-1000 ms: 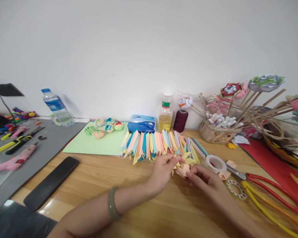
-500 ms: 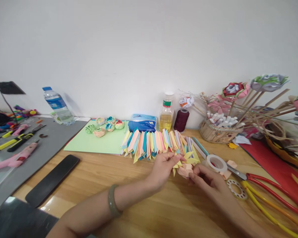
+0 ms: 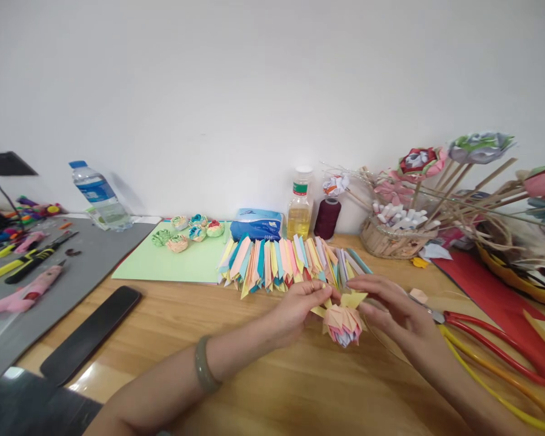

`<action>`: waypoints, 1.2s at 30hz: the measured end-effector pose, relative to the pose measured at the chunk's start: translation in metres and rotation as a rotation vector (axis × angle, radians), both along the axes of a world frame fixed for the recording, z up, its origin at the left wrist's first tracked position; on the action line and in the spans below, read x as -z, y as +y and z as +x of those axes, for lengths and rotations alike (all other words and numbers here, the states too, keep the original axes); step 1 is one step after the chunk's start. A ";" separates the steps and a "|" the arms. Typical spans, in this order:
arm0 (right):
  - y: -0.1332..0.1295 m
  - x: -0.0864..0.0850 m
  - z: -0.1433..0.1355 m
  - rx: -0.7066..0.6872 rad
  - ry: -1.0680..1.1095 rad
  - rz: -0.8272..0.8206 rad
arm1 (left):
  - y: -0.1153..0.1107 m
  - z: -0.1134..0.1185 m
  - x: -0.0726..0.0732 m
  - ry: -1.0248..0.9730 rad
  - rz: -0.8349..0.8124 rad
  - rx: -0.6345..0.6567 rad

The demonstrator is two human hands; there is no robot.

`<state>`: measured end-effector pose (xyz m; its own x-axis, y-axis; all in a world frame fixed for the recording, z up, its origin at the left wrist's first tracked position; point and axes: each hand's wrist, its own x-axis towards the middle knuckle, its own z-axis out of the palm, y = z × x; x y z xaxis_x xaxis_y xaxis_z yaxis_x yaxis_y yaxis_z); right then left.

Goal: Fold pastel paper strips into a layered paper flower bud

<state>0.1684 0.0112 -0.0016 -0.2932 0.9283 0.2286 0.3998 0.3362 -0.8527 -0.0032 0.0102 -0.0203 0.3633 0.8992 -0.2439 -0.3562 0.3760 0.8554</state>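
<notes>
A folded paper flower (image 3: 343, 324) hangs over the table, with peach outer petals, pink and lilac inner ones, and yellow paper points at its top. Its layered face tilts downward. My left hand (image 3: 306, 309) is closed on the yellow upper part at the flower's left, thumb against fingers. At the flower's right, my right hand (image 3: 397, 312) curves around the yellow points with thumb and fingers apart; whether a fingertip touches the paper I cannot tell. Just behind both hands lies a row of folded paper strips (image 3: 272, 263) in several colours.
Scissors (image 3: 476, 321) with red handles and a yellow-handled tool (image 3: 485, 369) lie right of my right hand. Behind stand an oil-coloured bottle (image 3: 300, 209), a thread spool (image 3: 327, 218) and a basket (image 3: 390, 239). A black phone-like slab (image 3: 91, 333) lies left.
The flower has been turned, so its pink and lilac layers now show below. My right hand has moved up from the peach petals to the yellow points, fingers opening; it now covers the tape rolls.
</notes>
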 end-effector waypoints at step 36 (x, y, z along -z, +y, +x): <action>0.003 0.014 -0.010 -0.098 0.164 -0.413 | 0.013 -0.009 -0.002 0.281 0.091 0.205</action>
<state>0.1584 0.0140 -0.0152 -0.3754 0.9209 -0.1047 0.2318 -0.0160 -0.9726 -0.0125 0.0235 -0.0178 0.4684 0.8371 -0.2827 -0.0271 0.3334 0.9424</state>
